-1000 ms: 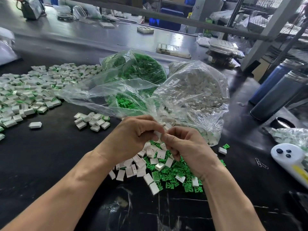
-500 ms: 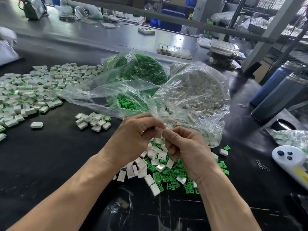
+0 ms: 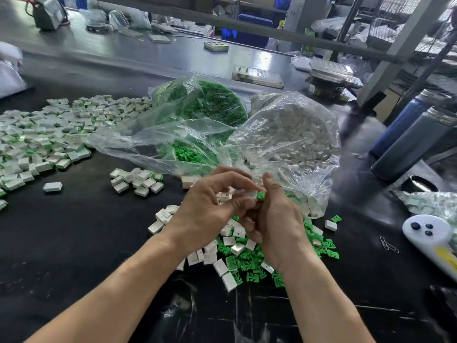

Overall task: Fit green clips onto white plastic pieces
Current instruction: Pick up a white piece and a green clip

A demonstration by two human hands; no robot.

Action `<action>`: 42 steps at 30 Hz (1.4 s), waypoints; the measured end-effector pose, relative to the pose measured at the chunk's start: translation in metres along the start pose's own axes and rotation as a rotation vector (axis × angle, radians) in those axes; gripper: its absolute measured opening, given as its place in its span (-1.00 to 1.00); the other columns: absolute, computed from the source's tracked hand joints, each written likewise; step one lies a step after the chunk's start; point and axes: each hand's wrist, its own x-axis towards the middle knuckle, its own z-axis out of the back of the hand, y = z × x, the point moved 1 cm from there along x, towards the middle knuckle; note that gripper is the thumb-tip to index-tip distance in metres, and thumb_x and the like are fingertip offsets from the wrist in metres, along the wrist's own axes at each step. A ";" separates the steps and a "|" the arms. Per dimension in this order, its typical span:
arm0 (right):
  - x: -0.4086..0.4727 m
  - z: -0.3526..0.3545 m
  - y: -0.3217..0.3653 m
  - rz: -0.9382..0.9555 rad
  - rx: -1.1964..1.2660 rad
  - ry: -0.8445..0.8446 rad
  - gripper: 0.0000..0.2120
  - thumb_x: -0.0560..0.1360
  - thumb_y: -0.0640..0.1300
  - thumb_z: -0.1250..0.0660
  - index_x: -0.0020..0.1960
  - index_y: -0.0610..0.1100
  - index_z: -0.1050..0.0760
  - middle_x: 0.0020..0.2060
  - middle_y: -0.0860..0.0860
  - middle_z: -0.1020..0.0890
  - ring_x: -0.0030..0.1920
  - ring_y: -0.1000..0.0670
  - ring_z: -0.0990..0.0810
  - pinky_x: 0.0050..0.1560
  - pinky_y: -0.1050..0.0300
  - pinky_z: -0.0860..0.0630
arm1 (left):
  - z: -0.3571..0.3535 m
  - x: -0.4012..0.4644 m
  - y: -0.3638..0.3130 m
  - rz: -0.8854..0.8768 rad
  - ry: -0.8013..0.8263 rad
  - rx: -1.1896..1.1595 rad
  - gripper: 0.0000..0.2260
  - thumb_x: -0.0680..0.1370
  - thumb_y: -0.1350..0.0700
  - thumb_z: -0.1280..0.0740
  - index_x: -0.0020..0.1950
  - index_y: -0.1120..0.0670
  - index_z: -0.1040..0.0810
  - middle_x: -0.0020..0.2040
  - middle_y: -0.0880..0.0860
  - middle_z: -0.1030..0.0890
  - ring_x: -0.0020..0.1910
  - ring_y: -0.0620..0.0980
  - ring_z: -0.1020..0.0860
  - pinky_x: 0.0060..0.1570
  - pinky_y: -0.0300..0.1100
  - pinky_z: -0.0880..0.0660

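From the head view I see both hands raised together above the black table (image 3: 74, 243), just in front of the two bags. My left hand (image 3: 210, 211) has its fingers curled and pinches a white plastic piece (image 3: 251, 194) between thumb and fingertips. My right hand (image 3: 277, 219) meets it from the right, fingers curled, thumb upright, pinching a green clip (image 3: 261, 195) that sits against the right end of the white piece; whether the clip is fully seated I cannot tell. Directly below the hands lies a mixed heap of loose white pieces (image 3: 210, 253) and loose green clips (image 3: 249, 263) on the table. Behind the hands, a clear bag of green clips (image 3: 205, 107) stands to the left and a clear bag of white pieces (image 3: 294, 129) to the right, both open toward me. A small cluster of pieces (image 3: 138, 180) lies left of the hands, a single piece (image 3: 52, 186) further left, and a large spread of pieces with green showing (image 3: 49, 134) covers the far left. Two dark bottles (image 3: 415, 137) stand at the right edge, with a white controller (image 3: 430, 236) and paper clips (image 3: 388, 243) nearer me.
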 end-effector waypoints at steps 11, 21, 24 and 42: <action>-0.003 -0.014 0.000 0.116 0.063 -0.167 -0.57 0.75 -0.03 -0.08 -0.10 -0.18 -0.60 -0.58 0.09 -0.48 -0.63 0.13 -0.36 -0.63 0.31 -0.24 | -0.011 -0.002 0.003 0.016 0.034 -0.063 -0.82 0.51 0.23 -0.53 0.07 0.02 -0.70 0.19 -0.13 -0.67 0.15 -0.07 -0.67 0.16 -0.08 -0.63; -0.001 -0.021 -0.005 0.181 0.075 -0.165 -0.44 0.74 -0.01 -0.05 -0.25 0.02 -0.72 -0.58 0.11 -0.48 -0.61 0.14 -0.39 -0.60 0.28 -0.28 | -0.011 0.000 0.000 -0.024 0.010 -0.106 -0.83 0.50 0.23 -0.54 0.07 0.06 -0.71 0.15 -0.09 -0.69 0.10 -0.01 -0.70 0.12 -0.17 -0.63; 0.002 -0.018 -0.006 0.136 0.116 -0.188 -0.53 0.70 0.00 -0.11 -0.21 -0.11 -0.65 -0.58 0.04 -0.36 -0.60 0.05 -0.24 -0.57 0.27 -0.18 | -0.010 -0.001 -0.001 -0.028 0.006 -0.085 -0.83 0.50 0.25 -0.53 0.07 0.08 -0.70 0.16 -0.08 -0.68 0.11 0.00 -0.69 0.13 -0.14 -0.62; 0.001 -0.022 -0.006 0.205 0.100 -0.066 -0.44 0.73 0.01 -0.04 -0.22 0.07 -0.74 -0.46 0.03 -0.61 -0.56 0.07 -0.41 -0.60 0.24 -0.28 | -0.012 -0.003 -0.009 -0.055 -0.041 0.069 -0.84 0.51 0.22 -0.54 0.06 0.08 -0.69 0.12 -0.08 -0.67 0.11 -0.04 -0.66 0.06 -0.23 -0.59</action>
